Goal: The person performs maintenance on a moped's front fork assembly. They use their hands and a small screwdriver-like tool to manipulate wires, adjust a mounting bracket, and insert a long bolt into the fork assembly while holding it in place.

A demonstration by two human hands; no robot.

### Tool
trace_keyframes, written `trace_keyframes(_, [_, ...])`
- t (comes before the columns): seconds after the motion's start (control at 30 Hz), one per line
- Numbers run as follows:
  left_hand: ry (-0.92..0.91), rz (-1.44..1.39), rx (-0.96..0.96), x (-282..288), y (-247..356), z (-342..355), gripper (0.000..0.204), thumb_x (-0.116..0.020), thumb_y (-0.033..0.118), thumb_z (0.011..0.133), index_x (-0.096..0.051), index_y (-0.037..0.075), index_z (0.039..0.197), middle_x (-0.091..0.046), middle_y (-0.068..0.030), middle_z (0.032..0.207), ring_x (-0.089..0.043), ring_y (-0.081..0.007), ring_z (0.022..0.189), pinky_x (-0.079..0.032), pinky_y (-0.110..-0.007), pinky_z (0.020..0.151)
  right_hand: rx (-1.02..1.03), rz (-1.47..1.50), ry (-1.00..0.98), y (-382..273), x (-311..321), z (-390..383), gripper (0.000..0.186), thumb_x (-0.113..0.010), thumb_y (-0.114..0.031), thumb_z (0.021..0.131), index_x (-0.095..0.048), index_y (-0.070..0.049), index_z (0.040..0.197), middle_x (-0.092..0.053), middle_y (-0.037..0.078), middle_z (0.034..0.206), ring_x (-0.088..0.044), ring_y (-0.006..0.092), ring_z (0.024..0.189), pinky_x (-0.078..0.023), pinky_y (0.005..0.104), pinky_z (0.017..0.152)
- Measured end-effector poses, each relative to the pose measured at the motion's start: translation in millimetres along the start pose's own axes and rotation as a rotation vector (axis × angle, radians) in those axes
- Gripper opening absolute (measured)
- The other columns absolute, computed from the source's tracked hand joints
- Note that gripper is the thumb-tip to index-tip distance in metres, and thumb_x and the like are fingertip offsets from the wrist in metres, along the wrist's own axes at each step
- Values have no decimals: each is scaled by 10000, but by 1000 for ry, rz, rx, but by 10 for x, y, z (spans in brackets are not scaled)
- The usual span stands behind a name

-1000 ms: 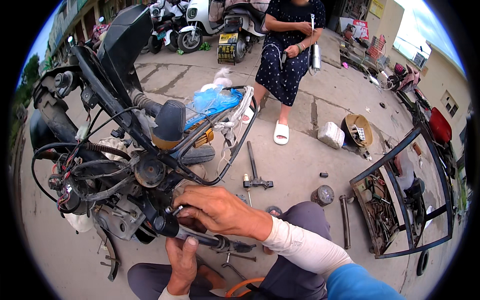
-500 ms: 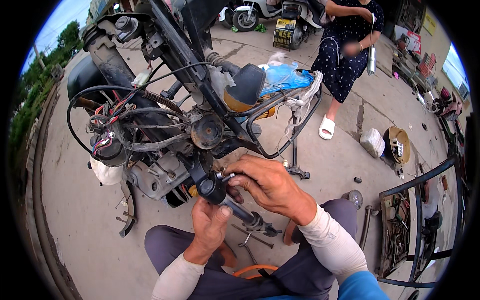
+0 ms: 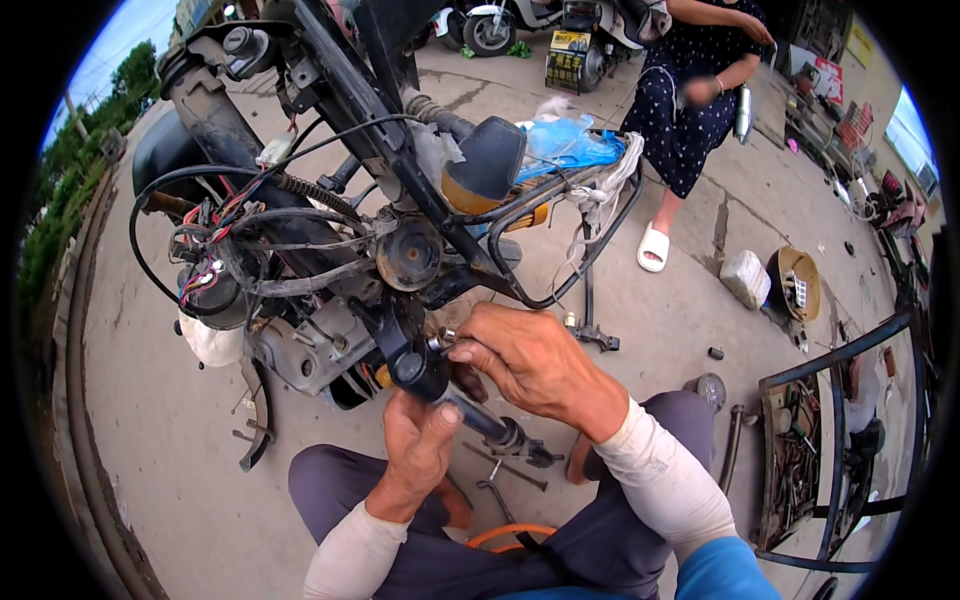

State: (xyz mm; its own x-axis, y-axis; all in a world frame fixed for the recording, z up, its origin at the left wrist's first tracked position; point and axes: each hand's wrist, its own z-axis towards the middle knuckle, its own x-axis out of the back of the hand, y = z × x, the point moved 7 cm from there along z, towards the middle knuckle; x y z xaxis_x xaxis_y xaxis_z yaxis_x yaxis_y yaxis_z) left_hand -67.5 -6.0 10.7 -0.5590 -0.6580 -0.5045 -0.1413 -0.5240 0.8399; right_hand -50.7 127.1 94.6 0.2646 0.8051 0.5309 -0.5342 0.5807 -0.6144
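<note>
A stripped motorbike frame (image 3: 360, 140) with loose wires and cables stands in front of me. My left hand (image 3: 415, 450) grips the fork tube (image 3: 480, 420) from below, its thumb along the tube under a black clamp (image 3: 415, 365). My right hand (image 3: 530, 370) is closed over the clamp's right side, pinching a small silver bolt (image 3: 446, 338) at it. The fingertips beneath the right hand are partly hidden.
A person in a dotted dress (image 3: 690, 120) holds a silver cylinder (image 3: 743, 110). Around me lie a steel stem (image 3: 590, 330), a white block (image 3: 744, 284), a basin (image 3: 780, 265), a framed tool tray (image 3: 840, 330), and a curved bracket (image 3: 255, 430). Parked scooters (image 3: 490, 30) stand behind.
The view has swung, moving the scene rightward in the picture since a second ago. In the last half second my right hand and the bolt shifted slightly; my left hand stays on the tube.
</note>
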Motion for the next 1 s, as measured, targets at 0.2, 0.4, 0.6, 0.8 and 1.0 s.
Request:
trace_keyframes(0.2, [27,18,29,-22,-50,21,611,-746,289,889,-477,-54,1318,-600,-126,1106,-601,-208,993,-490,-352,902,-66,-1,4,59,22,-31,273,-589,-233,993,-544,-32,815,-557,116,700,-579,314,629,-461,411,558])
trace_keyframes(0.4, [98,7,-5,0,29,-2,614,-760,301,857,-495,-72,1266,-621,-135,1039,-622,-213,933,-510,-360,863,-44,102,24,53,-37,-16,174,-667,-167,939,-601,-6,934,-601,134,803,-606,343,704,-473,423,626])
trace_keyframes(0.6, [50,55,20,4,-48,3,728,-771,362,851,-435,-37,1358,-574,-109,1209,-590,-206,1101,-480,-371,968,28,106,114,13,27,-48,186,-674,-162,917,-592,-6,975,-608,152,846,-622,371,772,-495,435,649])
trace_keyframes(0.8, [21,53,54,59,-63,-26,735,-768,370,857,-430,-47,1359,-551,-107,1243,-563,-212,1146,-440,-367,1016,-28,146,77,16,0,-52,162,-676,-108,911,-620,-11,1028,-651,146,913,-640,351,797,-509,411,670])
trace_keyframes(1.0, [3,59,41,37,-61,-21,723,-749,362,872,-427,-54,1367,-546,-110,1260,-554,-213,1169,-420,-371,1041,-5,138,49,30,-28,-54,172,-651,-95,920,-596,-19,1065,-627,145,904,-629,374,798,-497,423,651])
